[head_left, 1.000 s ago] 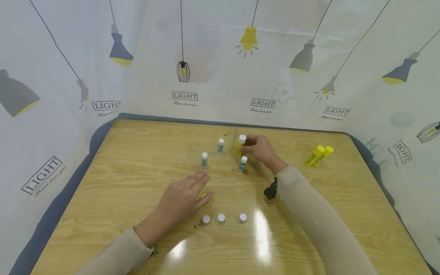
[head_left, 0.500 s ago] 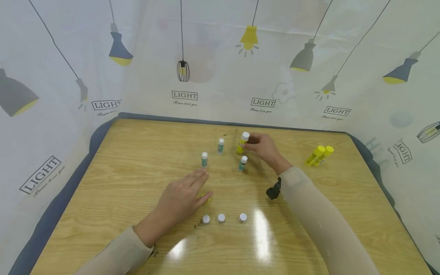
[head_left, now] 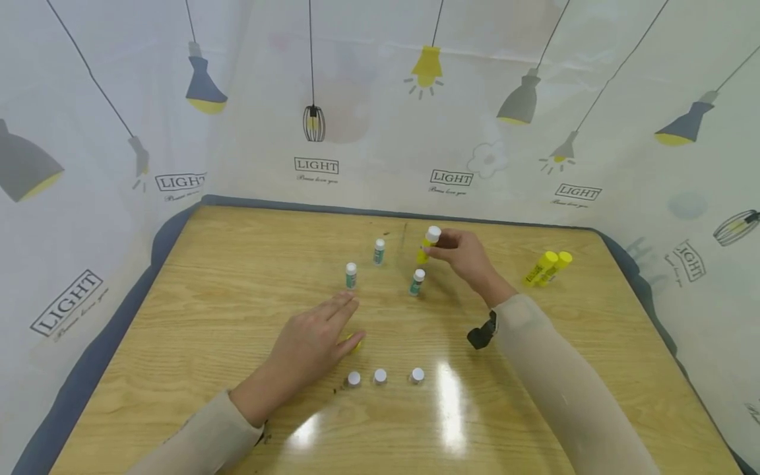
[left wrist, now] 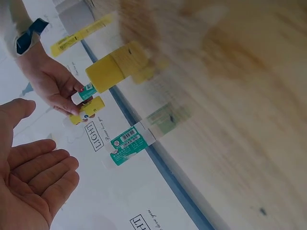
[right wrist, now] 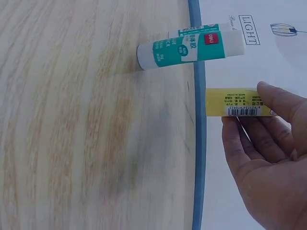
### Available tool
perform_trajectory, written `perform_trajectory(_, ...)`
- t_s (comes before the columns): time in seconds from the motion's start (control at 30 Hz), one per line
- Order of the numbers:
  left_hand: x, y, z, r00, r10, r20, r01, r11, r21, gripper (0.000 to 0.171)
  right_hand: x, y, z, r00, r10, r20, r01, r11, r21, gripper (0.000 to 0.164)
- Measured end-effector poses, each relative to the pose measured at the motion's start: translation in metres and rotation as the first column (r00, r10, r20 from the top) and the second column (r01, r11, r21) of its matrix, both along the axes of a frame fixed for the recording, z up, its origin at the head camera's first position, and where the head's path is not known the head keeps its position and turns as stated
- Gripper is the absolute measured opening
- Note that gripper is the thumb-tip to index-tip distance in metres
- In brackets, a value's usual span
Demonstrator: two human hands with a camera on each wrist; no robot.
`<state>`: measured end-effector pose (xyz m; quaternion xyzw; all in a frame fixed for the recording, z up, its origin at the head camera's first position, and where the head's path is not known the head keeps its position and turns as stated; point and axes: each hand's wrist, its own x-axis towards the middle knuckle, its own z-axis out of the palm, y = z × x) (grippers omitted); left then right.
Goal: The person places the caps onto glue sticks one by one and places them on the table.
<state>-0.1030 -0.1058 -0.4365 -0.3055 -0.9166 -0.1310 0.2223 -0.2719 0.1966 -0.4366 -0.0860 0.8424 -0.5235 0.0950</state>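
Faces a white curtain (head_left: 380, 191) printed with hanging lamps and LIGHT lettering, behind and to both sides of the right-hand green Deli glue stick (head_left: 417, 284). Works at a wood-grain table (head_left: 505, 422), under and all around that Deli stick. Wears pale sleeves (head_left: 570, 389), nearer than the Deli stick, one to each side. Extends the left hand (head_left: 311, 333) nearer and left of the Deli stick, with nearly straight fingers and a spread thumb, gripping nothing. Pinches with the right hand (head_left: 466, 257), closed to a tube's thickness between thumb and curled fingers, a white-ended yellow glue stick (head_left: 427, 247); holds it tilted, white end up, off the tabletop, just beyond the Deli stick and slightly right. Has two all-yellow glue sticks (head_left: 540, 268) standing side by side, well right of the Deli stick. Has a yellow cylinder (left wrist: 103, 74) nearer and left of it, partly behind the left thumb; cannot tell about contact. Has two other green glue sticks (head_left: 379, 253) upright to its left, one farther back. Has three small white caps (head_left: 418, 375) in front, one directly, two leftward.
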Motion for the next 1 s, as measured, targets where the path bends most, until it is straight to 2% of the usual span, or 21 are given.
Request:
perform_trajectory(0.27,0.001,0.001,0.000,1.000,0.016,0.019,-0.016,1.000,-0.010,0.051,0.011,0.008,0.008,1.000,-0.008,-0.010,0.008,1.000,0.013,0.034)
perform_trajectory(0.4,0.002,0.001,0.002,0.999,0.021,0.024,-0.020,1.000,-0.023,0.050,0.019,0.012,0.014,1.000,-0.013,-0.002,0.013,1.000,-0.013,0.038)
perform_trajectory(1.0,0.001,0.004,0.002,0.997,0.037,0.067,-0.036,0.999,-0.021,0.052,0.066,0.016,0.033,0.999,-0.006,-0.039,0.001,0.993,-0.119,0.037)
